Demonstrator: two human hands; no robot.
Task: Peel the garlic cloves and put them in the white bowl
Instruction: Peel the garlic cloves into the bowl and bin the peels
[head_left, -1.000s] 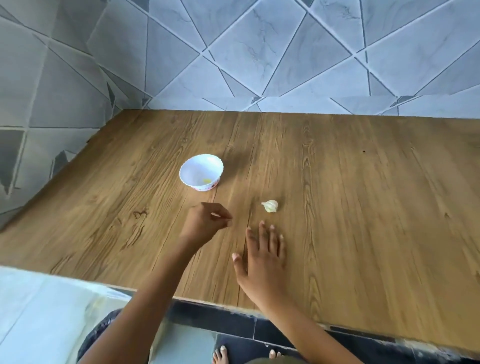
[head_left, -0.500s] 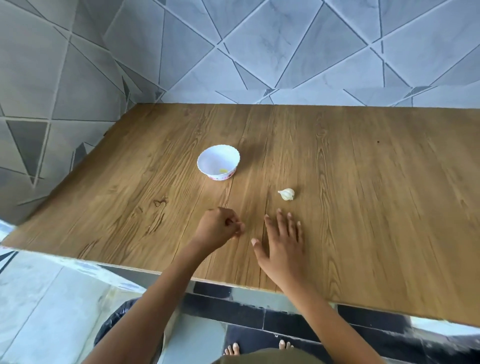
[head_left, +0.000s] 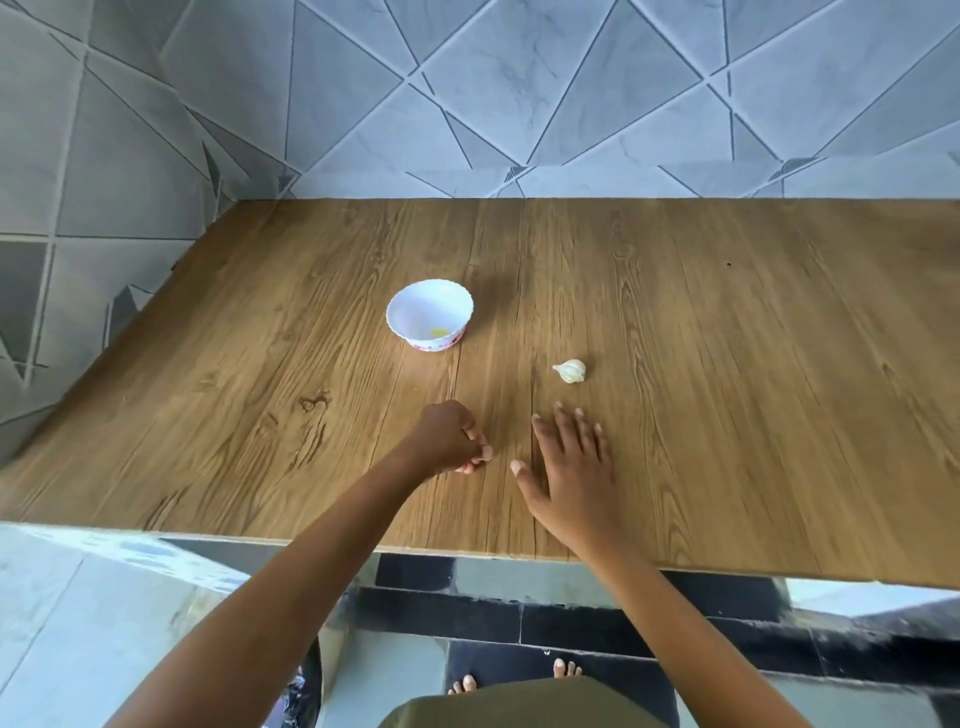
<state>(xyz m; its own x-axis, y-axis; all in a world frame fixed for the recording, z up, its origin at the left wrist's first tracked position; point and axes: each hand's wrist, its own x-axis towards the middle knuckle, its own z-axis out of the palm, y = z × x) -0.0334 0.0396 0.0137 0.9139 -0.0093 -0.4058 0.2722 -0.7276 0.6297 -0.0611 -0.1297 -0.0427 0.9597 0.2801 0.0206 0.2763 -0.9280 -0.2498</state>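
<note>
Your left hand (head_left: 449, 439) has edged right, toward your right hand (head_left: 571, 467). Its fingers are curled tight; can't tell if they pinch anything. Right hand stays flat, fingers spread, on the brown wooden table (head_left: 727, 415). The small white garlic bulb (head_left: 570, 371) lies just beyond it, and the white scalloped bowl (head_left: 429, 315) is far-left of that.

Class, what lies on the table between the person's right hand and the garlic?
Nothing: in the head view, only bare wooden table separates the right hand from the garlic.
</note>
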